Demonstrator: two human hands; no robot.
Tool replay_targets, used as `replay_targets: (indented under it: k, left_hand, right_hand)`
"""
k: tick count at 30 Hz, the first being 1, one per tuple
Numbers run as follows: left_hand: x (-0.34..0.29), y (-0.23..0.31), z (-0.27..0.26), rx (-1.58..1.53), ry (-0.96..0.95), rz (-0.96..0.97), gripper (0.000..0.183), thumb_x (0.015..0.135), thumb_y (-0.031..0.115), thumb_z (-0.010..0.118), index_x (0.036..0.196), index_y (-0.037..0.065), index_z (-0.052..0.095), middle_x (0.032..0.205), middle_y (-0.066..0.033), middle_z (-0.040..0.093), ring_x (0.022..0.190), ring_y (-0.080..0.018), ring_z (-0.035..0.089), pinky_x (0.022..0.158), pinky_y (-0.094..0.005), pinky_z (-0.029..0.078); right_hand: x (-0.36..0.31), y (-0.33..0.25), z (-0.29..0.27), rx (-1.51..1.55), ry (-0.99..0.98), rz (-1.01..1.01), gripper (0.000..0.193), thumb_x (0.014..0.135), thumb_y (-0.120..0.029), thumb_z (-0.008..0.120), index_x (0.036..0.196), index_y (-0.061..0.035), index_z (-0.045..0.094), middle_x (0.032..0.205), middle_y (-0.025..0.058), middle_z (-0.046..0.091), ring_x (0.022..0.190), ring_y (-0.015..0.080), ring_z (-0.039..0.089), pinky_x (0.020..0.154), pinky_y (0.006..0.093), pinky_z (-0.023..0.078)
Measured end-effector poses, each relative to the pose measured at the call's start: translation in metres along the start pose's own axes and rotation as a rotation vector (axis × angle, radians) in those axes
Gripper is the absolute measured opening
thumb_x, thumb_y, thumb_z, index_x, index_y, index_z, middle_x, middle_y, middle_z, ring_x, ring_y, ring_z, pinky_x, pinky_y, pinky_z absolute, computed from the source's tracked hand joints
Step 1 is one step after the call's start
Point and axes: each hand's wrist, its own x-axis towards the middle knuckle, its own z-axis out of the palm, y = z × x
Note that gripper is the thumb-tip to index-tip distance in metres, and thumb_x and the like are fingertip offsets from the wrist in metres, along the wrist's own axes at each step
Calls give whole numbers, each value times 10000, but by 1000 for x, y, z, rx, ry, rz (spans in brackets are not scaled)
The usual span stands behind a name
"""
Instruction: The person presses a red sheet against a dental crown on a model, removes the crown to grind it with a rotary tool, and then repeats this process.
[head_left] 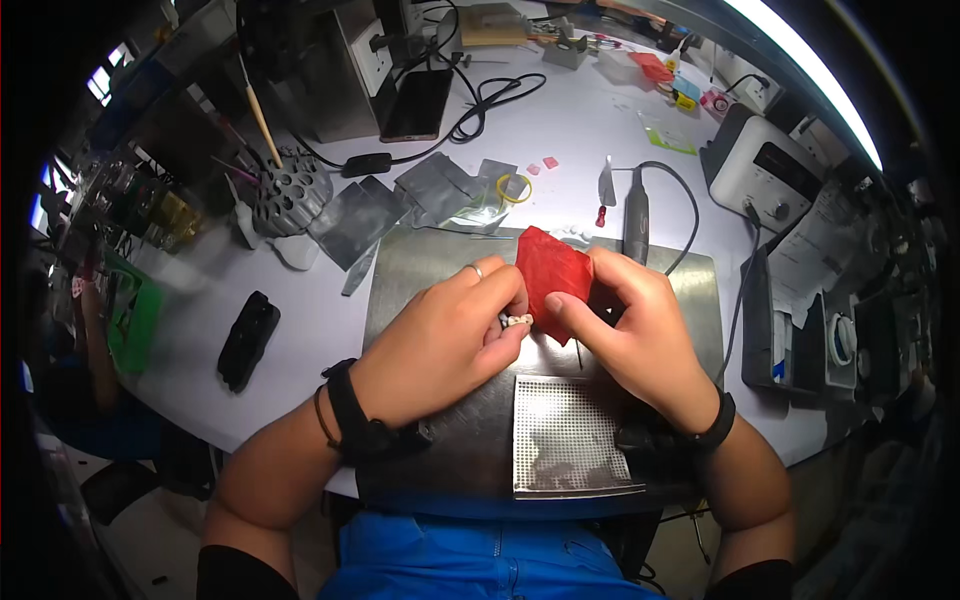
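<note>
My left hand (435, 325) is closed in a pinch around a small cream tooth-shaped piece (517, 321), which shows between thumb and fingers. Beside it, a thin creased red sheet (550, 275) is gripped by my right hand (650, 325), thumb on its near face. The sheet's left edge meets the left fingertips, and it stands close to the tooth-shaped piece. Under the right hand a thin dark rod (579, 355) sticks out; what it belongs to is hidden. Both hands are above a grey metal plate (430, 265), with a perforated metal sheet (570, 435) lying nearer to me.
Grey foil pouches (360, 220) and a yellow ring (514, 188) lie beyond the plate. A dark handpiece (637, 215) with a cable rests at right, near a white control box (765, 175). At left are a round holder (292, 195) and a black object (248, 340).
</note>
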Motion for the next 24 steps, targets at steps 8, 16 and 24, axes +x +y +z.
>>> replay_targets:
  k: [8,16,24]
  left_hand:
    - [1,3,2,-14,32,-2,173,958,38,749,1041,-2,602,970,-103,615,738,-187,651,665,-332,530]
    - [4,2,5,18,32,13,185,954,46,754,1043,2,598,949,-105,621,713,-195,636,649,-340,516]
    - [5,0,11,35,46,41,188,949,44,735,1055,9,584,943,-109,614,698,-202,620,647,-357,501]
  right_hand:
    - [-2,-1,-1,-121,52,-127,245,920,-117,801,902,17,597,792,133,597,667,267,584,643,376,482]
    - [-2,-7,-3,-198,29,-178,220,901,-76,798,929,20,602,827,152,625,718,308,644,658,403,516]
    - [-3,-4,-2,-194,-3,-193,210,885,-81,799,930,17,618,851,158,662,762,333,684,697,416,544]
